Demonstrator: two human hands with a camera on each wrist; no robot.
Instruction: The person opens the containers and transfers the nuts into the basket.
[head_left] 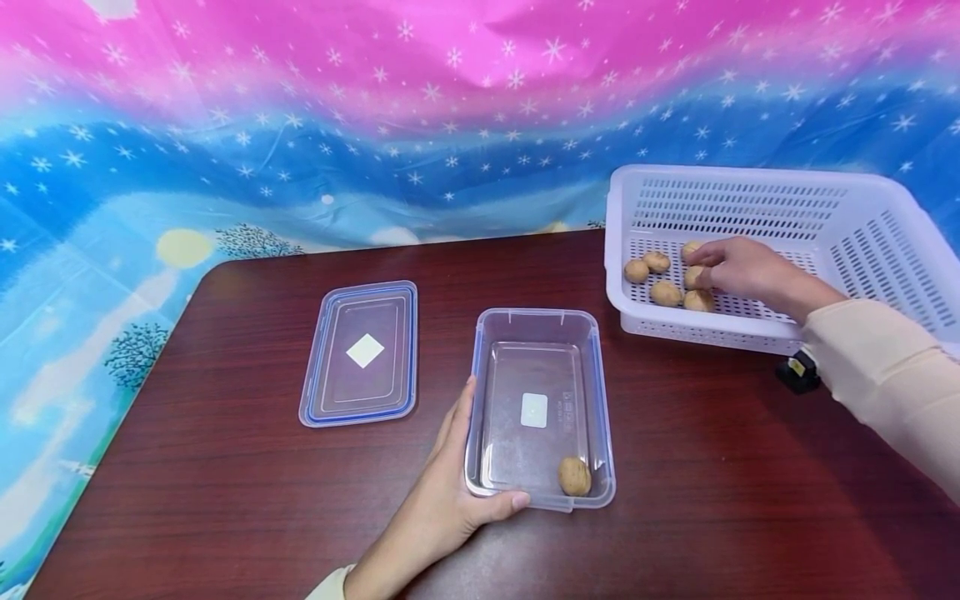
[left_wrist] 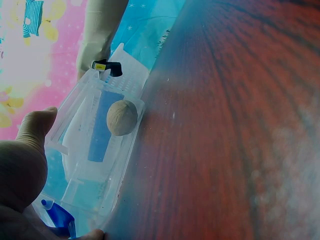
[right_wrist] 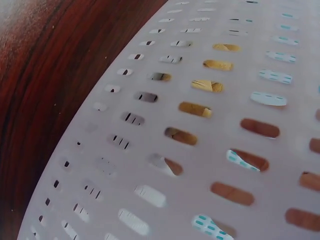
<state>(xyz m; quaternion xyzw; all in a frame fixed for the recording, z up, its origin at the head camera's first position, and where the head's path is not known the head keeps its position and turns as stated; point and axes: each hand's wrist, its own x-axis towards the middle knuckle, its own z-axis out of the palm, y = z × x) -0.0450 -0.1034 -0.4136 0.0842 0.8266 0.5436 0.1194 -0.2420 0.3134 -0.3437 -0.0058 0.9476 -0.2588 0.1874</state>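
My left hand (head_left: 442, 492) grips the near left corner of a clear plastic container (head_left: 517, 450), fingers along its side and thumb over the near rim. Inside it, one walnut (head_left: 574, 477) lies in the near right corner; the left wrist view also shows this walnut (left_wrist: 122, 118) through the clear wall. At the right, my right hand (head_left: 750, 268) reaches into a white plastic basket (head_left: 708, 330), thumb and fingers around a walnut (head_left: 693, 277). Several others, such as this walnut (head_left: 665, 293), lie close by. In the right wrist view the basket's slotted wall (right_wrist: 165, 135) hides most of the hand.
A clear lid (head_left: 360, 383) with a blue seal lies flat on the dark red wooden table (head_left: 247, 467), left of the container. Behind the table hangs a pink and blue snowflake cloth (head_left: 450, 150). A black device (head_left: 798, 372) sits at the right wrist.
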